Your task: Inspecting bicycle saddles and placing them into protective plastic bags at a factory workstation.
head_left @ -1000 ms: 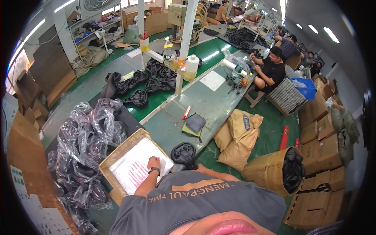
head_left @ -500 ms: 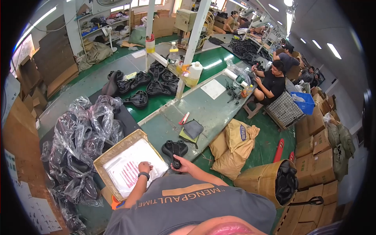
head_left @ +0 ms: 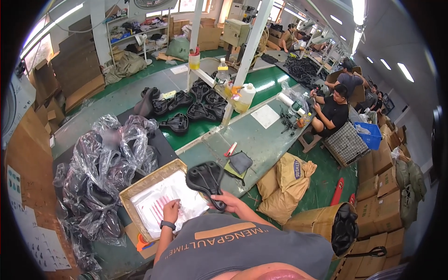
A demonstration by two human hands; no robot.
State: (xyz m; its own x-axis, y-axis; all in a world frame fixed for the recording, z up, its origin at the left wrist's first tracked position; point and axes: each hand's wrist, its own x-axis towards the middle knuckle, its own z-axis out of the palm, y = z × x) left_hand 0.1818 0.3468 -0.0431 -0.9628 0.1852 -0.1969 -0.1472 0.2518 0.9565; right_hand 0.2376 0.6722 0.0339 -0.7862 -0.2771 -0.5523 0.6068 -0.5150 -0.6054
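Observation:
My right hand [head_left: 227, 201] grips a black bicycle saddle [head_left: 204, 177] by its narrow nose, with the wide end raised beside the carton. My left hand [head_left: 171, 211] is over an open shallow carton [head_left: 132, 190], its fingers pinched on a clear plastic bag [head_left: 189, 208] from the stack inside. Red print shows on the stacked bags. To the left lies a big heap of saddles wrapped in clear plastic [head_left: 112, 172]. Several unwrapped black saddles [head_left: 175, 122] rest on the green belt beyond the carton.
A red cutter [head_left: 230, 149] and a dark cloth pouch [head_left: 240, 162] lie on the bench. Tan sacks [head_left: 287, 186] and a carton of black saddles [head_left: 298, 221] stand on the floor at right. A co-worker in black [head_left: 333, 114] sits along the bench. An upright post [head_left: 247, 60] rises from the line.
The saddle in my right hand has been lifted and tilted up off the bench. My left hand's fingers have drawn a bag up from the stack. The view has shifted slightly.

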